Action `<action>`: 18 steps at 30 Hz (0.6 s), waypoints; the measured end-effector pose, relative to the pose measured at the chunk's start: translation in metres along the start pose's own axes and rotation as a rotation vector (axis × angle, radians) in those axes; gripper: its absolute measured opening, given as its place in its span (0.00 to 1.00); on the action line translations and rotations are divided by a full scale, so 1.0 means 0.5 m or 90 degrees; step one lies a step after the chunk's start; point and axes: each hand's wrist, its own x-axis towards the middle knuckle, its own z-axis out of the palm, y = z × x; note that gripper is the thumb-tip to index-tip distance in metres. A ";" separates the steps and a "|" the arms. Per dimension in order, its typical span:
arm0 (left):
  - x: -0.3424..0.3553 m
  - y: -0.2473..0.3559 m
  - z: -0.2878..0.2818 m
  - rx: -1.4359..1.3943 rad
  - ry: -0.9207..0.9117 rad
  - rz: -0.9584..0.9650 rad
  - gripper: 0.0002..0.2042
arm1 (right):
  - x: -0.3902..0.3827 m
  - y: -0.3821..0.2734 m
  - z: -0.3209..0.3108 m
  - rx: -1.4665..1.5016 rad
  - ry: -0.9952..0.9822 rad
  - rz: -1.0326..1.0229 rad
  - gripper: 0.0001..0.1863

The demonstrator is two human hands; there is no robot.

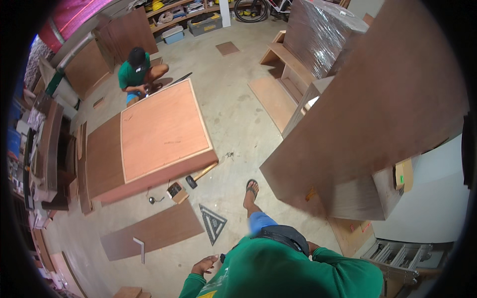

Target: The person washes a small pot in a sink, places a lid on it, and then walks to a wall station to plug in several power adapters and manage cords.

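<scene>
My left hand [205,264] hangs beside my green shirt, fingers loosely bent and apart, with a small dark thing near the fingertips. At my other side my right hand [313,247] sits by the dark waist bag [283,237]; its fingers are hidden. To the right rises a large brown panel [367,109], blurred and close, with neither hand seen on it. A speed square [213,224] lies on the floor ahead of my left hand. Beyond it are a mallet [201,175], a small open box [177,192] and a brown board [154,232] bearing a metal angle piece [140,248].
A low wooden cabinet [164,134] lies at centre left. Past it a person in green [135,72] squats, holding a tool. Wrapped furniture [323,35] and an open wooden frame [293,69] stand at the far right. A folded ladder [400,256] lies nearby.
</scene>
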 end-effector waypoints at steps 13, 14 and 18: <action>0.258 0.770 -0.305 0.232 0.019 0.351 0.09 | 0.301 -0.423 -0.454 0.131 0.042 0.019 0.19; 0.283 0.838 -0.351 0.089 -0.049 0.247 0.12 | 0.340 -0.467 -0.491 0.135 0.041 0.016 0.19; 0.333 1.071 -0.490 -0.420 -0.331 0.393 0.16 | 0.547 -0.661 -0.673 0.121 0.036 -0.002 0.20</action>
